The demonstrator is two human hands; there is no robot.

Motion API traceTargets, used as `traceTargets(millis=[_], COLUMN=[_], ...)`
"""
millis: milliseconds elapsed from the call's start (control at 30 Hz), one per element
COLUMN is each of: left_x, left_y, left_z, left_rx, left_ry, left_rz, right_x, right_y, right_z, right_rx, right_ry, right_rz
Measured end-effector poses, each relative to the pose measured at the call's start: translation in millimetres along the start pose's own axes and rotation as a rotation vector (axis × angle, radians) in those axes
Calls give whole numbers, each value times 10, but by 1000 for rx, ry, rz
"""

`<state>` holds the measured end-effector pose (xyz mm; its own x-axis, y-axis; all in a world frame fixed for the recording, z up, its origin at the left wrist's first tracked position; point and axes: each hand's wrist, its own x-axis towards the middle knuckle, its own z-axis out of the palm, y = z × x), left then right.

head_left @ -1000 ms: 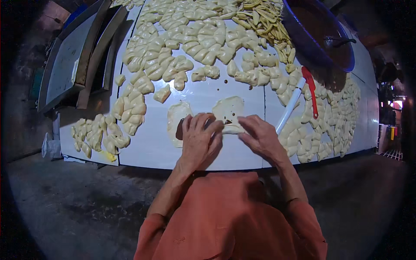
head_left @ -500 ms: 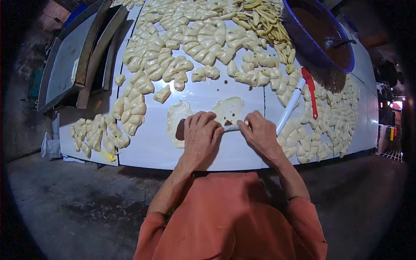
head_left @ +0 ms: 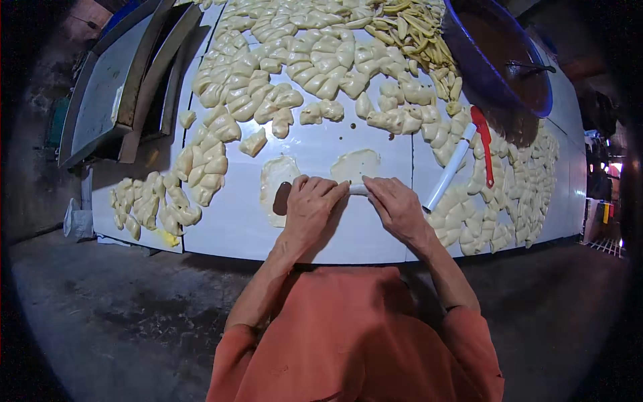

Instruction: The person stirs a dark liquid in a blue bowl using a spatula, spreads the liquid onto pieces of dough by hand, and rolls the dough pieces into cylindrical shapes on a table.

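A pale dough roll point(head_left: 359, 189) lies crosswise on the table in front of me, still joined to a thin flat dough sheet point(head_left: 355, 163) beyond it. My left hand point(head_left: 309, 209) grips the roll's left end, its fingers bent over it. At the other end my right hand point(head_left: 395, 206) holds the roll between thumb and fingers. What the roll wraps is hidden. Just left of my left hand rests a second flat dough sheet point(head_left: 272, 177), with a dark brown patch of filling point(head_left: 282, 199) on it, partly beside my fingers.
Many dough pieces point(head_left: 315, 67) cover the far table and its right side. A white rolling pin point(head_left: 450, 167) and a red spatula point(head_left: 484, 144) lie at right. Behind them stand peeled banana pieces point(head_left: 412, 30) and a purple tub point(head_left: 546, 100) of brown paste. Metal trays point(head_left: 100, 100) lean at left.
Both hands have rolled the dough slightly farther away from me. The flat part of that sheet is shorter, and most brown spots on it are now covered.
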<state>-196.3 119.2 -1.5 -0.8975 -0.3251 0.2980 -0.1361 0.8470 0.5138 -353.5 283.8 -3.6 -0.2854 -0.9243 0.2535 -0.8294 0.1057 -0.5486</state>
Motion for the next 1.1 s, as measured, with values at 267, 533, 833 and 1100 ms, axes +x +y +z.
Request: traceTargets(millis=[267, 533, 833, 1100], left_x=[34, 97, 358, 398], left_y=[-65, -13, -92, -379], left_z=[-104, -2, 37, -123], left_rx=[71, 0, 195, 80], left_ry=[-42, 32, -220, -249], left_rz=[37, -63, 54, 227], right_x=[-19, 66, 281, 150], right_y=[10, 117, 133, 240], right_z=[50, 26, -44, -56], right_rx=[-207, -260, -313, -142], right_ry=[50, 10, -71, 4], right_rz=[42, 17, -53, -97])
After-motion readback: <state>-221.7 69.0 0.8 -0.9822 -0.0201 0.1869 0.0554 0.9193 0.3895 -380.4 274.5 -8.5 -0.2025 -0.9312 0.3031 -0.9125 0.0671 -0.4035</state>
